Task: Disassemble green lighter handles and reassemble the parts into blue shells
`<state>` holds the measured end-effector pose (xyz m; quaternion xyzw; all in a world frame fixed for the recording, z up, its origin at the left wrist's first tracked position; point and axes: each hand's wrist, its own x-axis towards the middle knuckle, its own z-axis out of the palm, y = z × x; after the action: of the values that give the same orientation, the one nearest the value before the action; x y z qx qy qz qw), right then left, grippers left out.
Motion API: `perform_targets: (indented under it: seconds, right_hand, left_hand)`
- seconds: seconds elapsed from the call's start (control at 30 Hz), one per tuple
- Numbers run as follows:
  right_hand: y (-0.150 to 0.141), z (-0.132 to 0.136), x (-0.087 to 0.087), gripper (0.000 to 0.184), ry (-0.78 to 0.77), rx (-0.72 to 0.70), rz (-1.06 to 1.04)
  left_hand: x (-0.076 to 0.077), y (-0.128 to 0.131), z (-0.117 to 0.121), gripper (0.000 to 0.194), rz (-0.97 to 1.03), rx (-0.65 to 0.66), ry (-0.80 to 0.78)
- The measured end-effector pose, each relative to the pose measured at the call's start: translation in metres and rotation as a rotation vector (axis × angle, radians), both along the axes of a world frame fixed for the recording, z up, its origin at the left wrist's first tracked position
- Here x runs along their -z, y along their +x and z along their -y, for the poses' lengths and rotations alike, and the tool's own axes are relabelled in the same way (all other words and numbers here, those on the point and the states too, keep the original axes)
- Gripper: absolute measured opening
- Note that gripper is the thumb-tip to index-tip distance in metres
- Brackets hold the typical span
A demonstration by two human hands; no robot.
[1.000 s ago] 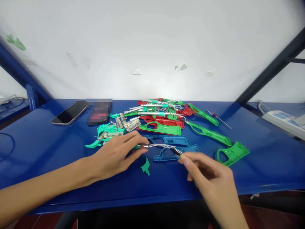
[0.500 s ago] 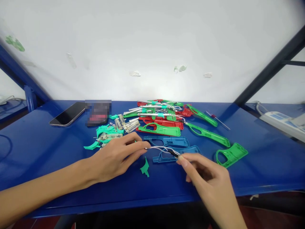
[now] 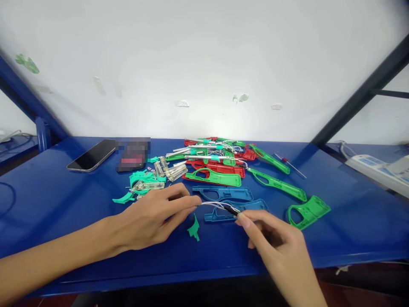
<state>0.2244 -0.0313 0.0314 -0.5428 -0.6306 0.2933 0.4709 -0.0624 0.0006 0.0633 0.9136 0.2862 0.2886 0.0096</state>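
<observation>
Between my hands, above the blue table, two white wires (image 3: pixel 211 203) stretch from a small black igniter (image 3: pixel 230 209). My left hand (image 3: pixel 156 215) pinches the wires' far end between thumb and fingers; the tips are hidden. The igniter's lower end sits in the closed thumb and fingers of my right hand (image 3: pixel 277 238). Just behind the wires lie two blue lighter shell halves, one farther back (image 3: pixel 236 193) and one nearer (image 3: pixel 220 216). A loose teal trigger (image 3: pixel 193 229) rests below my left fingertips.
Teal triggers (image 3: pixel 126 198) and clear fuel tanks (image 3: pixel 177 172) are heaped left. Red and green shells with metal tubes (image 3: pixel 204 158) pile behind. Green shell pieces (image 3: pixel 309 211) and a thin screwdriver (image 3: pixel 295 168) lie right. Two phones, one bare (image 3: pixel 92 157), and a power strip (image 3: pixel 373 168) flank them.
The view has tilted slightly, so the table appears a little lower. Both hands keep their pinch on the wires and igniter, with hardly any movement.
</observation>
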Motion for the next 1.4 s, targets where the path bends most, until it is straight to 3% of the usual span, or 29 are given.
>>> perform_targets:
  seconds: [0.47, 0.63, 0.73, 0.9, 1.03, 1.1, 1.2, 1.4]
  right_hand:
    - [-0.005, 0.002, 0.002, 0.030, 0.014, -0.028, 0.013]
    - [-0.007, 0.003, 0.008, 0.038, -0.025, -0.060, -0.026]
    - [-0.009, 0.002, 0.006, 0.040, -0.033, -0.061, -0.040]
    - [-0.010, 0.001, 0.000, 0.047, -0.051, -0.120, -0.051]
    - [-0.009, 0.001, 0.000, 0.050, -0.031, -0.120, -0.050]
    - [-0.010, 0.001, 0.000, 0.050, -0.019, -0.130, -0.054]
    - [-0.010, 0.000, -0.001, 0.049, -0.008, -0.150, -0.066]
    - [-0.006, 0.001, -0.003, 0.048, 0.000, -0.170, -0.033]
  left_hand:
    - [-0.003, 0.005, -0.006, 0.020, 0.104, -0.046, -0.019]
    - [-0.004, 0.004, -0.012, 0.015, 0.196, -0.176, 0.003]
    - [-0.013, 0.005, -0.017, 0.016, 0.245, -0.276, 0.014]
    - [-0.047, 0.022, -0.058, 0.024, 0.195, -0.360, -0.003]
    - [-0.068, 0.045, -0.110, 0.036, 0.038, -0.304, -0.040]
    - [-0.070, 0.051, -0.122, 0.050, -0.041, -0.265, -0.050]
    - [-0.063, 0.050, -0.104, 0.047, -0.128, -0.221, -0.029]
    - [-0.024, 0.032, 0.006, 0.029, -0.251, -0.103, -0.060]
